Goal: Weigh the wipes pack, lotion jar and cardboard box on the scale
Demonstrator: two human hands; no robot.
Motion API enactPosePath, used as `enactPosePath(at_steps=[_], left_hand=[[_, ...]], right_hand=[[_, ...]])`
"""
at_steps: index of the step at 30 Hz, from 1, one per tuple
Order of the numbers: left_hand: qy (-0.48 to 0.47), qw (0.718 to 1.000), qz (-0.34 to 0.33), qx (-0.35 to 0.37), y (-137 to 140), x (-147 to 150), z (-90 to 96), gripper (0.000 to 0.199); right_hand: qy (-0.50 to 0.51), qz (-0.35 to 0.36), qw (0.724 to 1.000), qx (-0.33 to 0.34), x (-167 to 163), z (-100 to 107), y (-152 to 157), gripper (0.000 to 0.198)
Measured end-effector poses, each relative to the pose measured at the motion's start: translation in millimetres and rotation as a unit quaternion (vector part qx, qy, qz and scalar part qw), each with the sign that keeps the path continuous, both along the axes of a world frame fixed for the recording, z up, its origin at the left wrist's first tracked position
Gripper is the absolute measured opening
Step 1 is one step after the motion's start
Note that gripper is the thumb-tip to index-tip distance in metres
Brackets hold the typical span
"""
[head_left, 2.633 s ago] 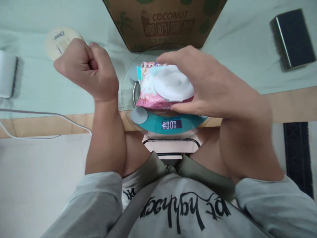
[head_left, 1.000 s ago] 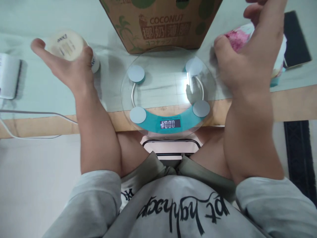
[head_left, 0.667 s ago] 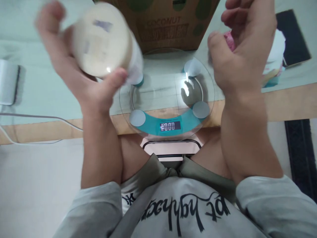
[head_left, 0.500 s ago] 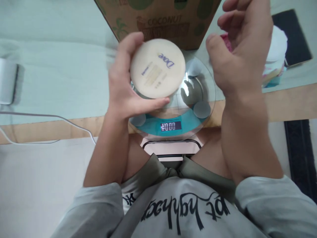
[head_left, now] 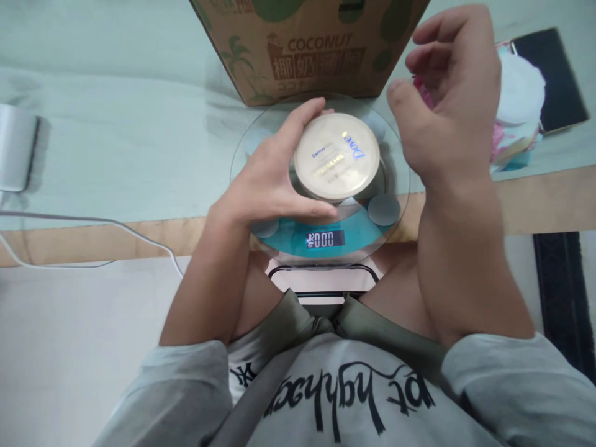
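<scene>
A cream-coloured round Dove jar (head_left: 336,156) with printed blue lettering is in my left hand (head_left: 274,177), thumb along its near side and fingers around the far left. The jar is over the middle of a round glass scale (head_left: 246,146); I cannot tell if its base touches the glass. The scale's small display (head_left: 325,239) reads 0.00 on a teal band. My right hand (head_left: 451,99) hovers right of the scale, thumb apart from its loosely bent fingers. Something pink shows between thumb and fingers, seemingly behind the hand.
A cardboard coconut box (head_left: 311,49) stands behind the scale. To the right are a white-lidded pack (head_left: 521,93) and a dark flat object (head_left: 552,81). A white device (head_left: 16,148) and a cable (head_left: 93,217) lie at left, by the wooden table edge (head_left: 544,195).
My left hand has brought the jar right and down over the scale's middle. My right hand has shifted only slightly. The display still shows 0.00.
</scene>
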State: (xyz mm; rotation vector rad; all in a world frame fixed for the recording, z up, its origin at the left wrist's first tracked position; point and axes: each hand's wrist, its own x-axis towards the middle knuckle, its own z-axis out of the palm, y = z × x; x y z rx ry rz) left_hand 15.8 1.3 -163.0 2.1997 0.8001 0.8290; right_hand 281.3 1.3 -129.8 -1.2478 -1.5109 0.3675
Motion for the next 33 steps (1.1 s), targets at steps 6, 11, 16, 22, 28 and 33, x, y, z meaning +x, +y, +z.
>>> enactPosePath(at_steps=[6, 11, 16, 22, 28, 33], left_hand=[[-0.261, 0.940, 0.213, 0.045, 38.3, -55.7, -6.4, 0.081], [-0.313, 0.838, 0.443, -0.059, 56.9, -81.6, -15.6, 0.058], [-0.299, 0.841, 0.448, -0.055, 57.0, -79.8, -19.8, 0.066], [-0.303, 0.841, 0.446, -0.049, 57.9, -77.1, -15.9, 0.041], [-0.296, 0.896, 0.330, 0.020, 35.0, -53.5, 12.0, 0.077], [-0.066, 0.992, 0.006, 0.109, -13.8, -8.6, 37.7, 0.093]], right_hand=[[0.054, 0.004, 0.999, -0.010, 19.2, -1.1, -0.2, 0.027], [0.116, -0.052, 0.991, -0.035, 29.4, -24.7, 18.9, 0.027], [0.134, -0.060, 0.987, -0.073, 34.7, -34.4, 29.0, 0.030], [0.158, -0.062, 0.983, -0.075, 28.6, -20.4, 24.4, 0.032], [0.182, -0.073, 0.979, -0.064, 21.7, -13.4, 23.8, 0.033], [0.176, -0.059, 0.980, -0.071, 23.2, -17.5, 22.6, 0.030]])
